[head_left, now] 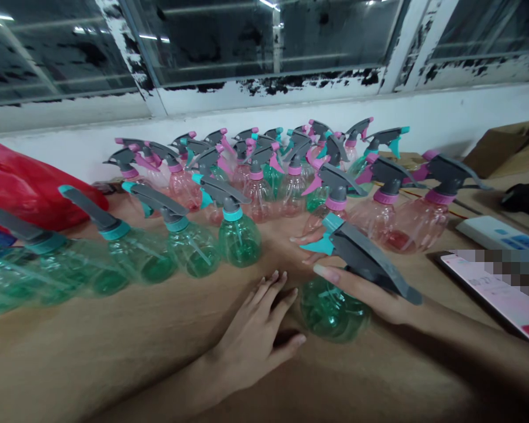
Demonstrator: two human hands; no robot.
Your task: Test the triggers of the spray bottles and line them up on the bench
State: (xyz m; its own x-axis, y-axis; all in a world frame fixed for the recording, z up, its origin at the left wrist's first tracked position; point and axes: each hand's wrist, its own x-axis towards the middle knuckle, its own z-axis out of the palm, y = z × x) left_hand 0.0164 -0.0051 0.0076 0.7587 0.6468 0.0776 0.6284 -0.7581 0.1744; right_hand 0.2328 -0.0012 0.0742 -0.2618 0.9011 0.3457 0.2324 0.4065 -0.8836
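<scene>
My right hand (361,288) is wrapped round the neck of a green spray bottle (335,314) with a grey and turquoise trigger head. That bottle stands on the wooden table (167,341), close to me. Flat on the tabletop, just left of it, my left hand (264,323) rests with fingers stretched out and nothing in it. A row of green spray bottles (198,249) runs off to the left. Beyond my hands, pink spray bottles (379,223) with grey and pink heads stand closely grouped, with a few green ones among them.
A red plastic bag (39,188) lies at the left, behind the green row. To the right are a phone (489,294), a white box with blue marks (502,232), a black object (526,197) and a cardboard box (502,147). A white wall with windows closes off the back.
</scene>
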